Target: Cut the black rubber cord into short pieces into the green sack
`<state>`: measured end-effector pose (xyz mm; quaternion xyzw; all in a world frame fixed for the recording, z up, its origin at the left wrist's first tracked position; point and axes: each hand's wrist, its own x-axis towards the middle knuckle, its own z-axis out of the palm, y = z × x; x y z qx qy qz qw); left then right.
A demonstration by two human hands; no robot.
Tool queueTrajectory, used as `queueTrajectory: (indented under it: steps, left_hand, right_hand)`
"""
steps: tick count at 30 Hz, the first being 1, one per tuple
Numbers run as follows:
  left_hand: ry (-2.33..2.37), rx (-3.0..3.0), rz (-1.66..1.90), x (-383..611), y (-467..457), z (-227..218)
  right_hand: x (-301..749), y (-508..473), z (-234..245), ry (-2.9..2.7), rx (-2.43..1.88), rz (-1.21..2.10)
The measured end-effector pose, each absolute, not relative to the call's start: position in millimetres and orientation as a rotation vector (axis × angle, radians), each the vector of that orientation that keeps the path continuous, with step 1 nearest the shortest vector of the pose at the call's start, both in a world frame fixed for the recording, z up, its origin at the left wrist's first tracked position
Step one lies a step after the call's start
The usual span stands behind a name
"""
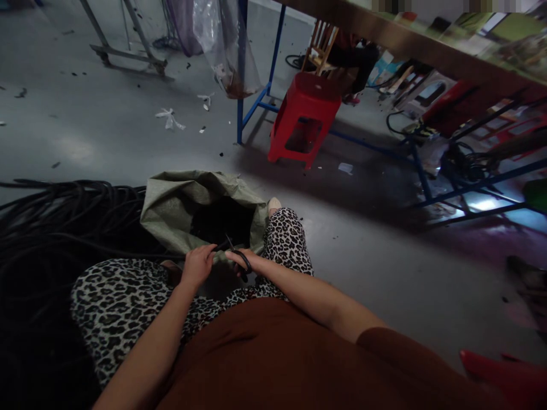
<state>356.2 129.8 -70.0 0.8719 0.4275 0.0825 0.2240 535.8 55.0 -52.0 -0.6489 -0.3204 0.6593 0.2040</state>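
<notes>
Between my knees an olive woven sack (164,213) stands with its mouth wide and dark inside. My right hand (244,259) is closed around scissors (243,263) with black handles, their blades pointing up over the sack's near rim. Just left of it, my left hand (199,265) grips the end of a black rubber strip (221,246). The strip reaches towards the scissor blades; whether they touch it I cannot tell. A heap of long black strips (85,213) lies on the floor to the left.
A red plastic stool (305,114) stands ahead by a blue-legged table (384,42). A clear plastic bag (220,45) hangs at the table's end. Scraps (171,118) litter the floor. Another person's legs (359,65) show beyond the stool.
</notes>
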Motion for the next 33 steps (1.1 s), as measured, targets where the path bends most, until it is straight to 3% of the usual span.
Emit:
queueTrajectory:
  steps: [33]
  left_hand:
    - [1.322, 2.566, -0.086, 351, 133, -59]
  right_hand:
    - [540, 57, -41, -1.060, -2.135, 1.725]
